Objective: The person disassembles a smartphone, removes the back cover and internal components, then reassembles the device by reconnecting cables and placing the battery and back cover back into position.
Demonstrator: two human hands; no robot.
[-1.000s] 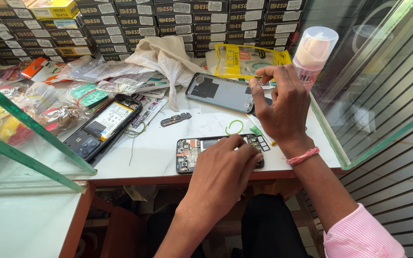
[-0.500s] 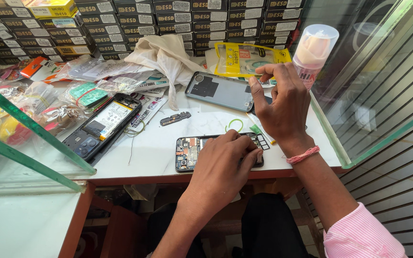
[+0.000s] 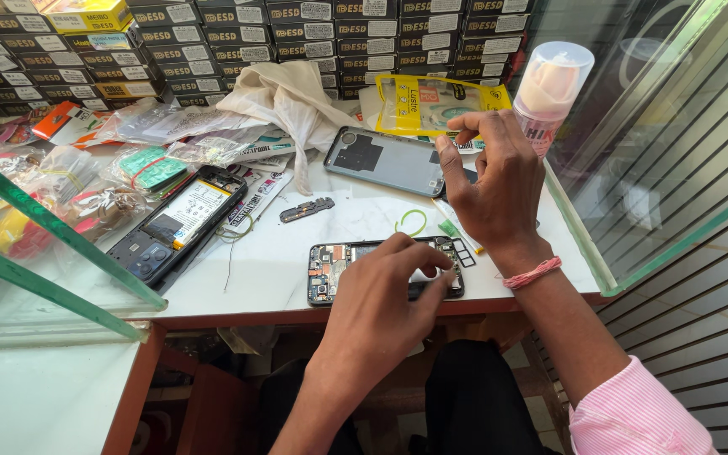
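glossy white counter [image 3: 280,270] | left hand [image 3: 385,299] pinching flat opened phone [image 3: 330,270] | right hand [image 3: 499,181] loosely curled, empty

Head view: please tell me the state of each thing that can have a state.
Opened phone: back off, insides showing, flat under left hand.
Second phone: back off, lying flat.
Grey back cover: detached, lying flat.
Spray bottle: upright, capped.
Right hand: raised, fingertips pinched.
White cloth: crumpled.

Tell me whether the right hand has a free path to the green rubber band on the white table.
Probably yes. The right hand hovers just right of the green rubber band, which lies in the open on the table; nothing covers it. The left hand rests lower, on the opened phone.
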